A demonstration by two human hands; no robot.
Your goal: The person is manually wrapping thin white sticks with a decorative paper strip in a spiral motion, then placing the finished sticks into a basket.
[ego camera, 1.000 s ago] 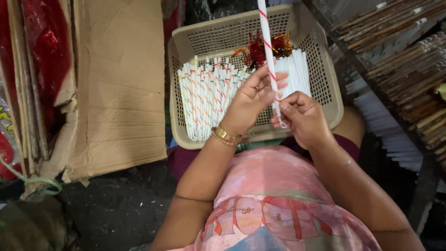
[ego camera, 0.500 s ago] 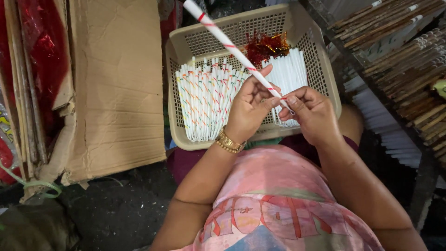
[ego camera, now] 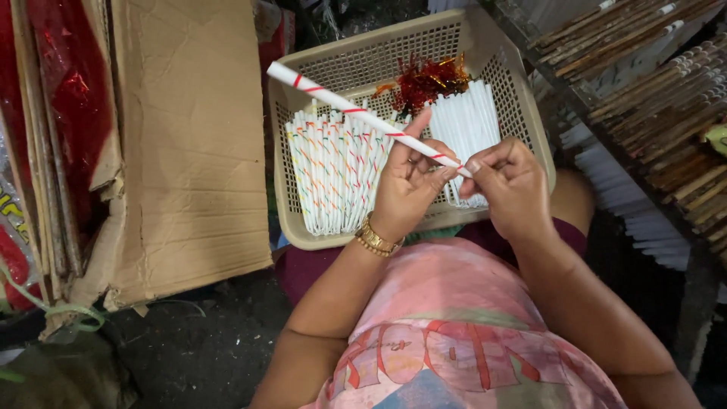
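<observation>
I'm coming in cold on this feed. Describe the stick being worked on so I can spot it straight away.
Find the beige mesh basket on the person's lap. Above it, the left hand and right hand pinch one end of a white stick with a thin red spiral stripe. It alone is lifted, slanting up and left over the basket, while the other sticks lie flat inside it.

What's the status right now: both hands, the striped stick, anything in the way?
Left hand and right hand both pinch the red-striped white stick at its near end. Stick slants up-left over the beige basket. Nothing blocks it.
</observation>
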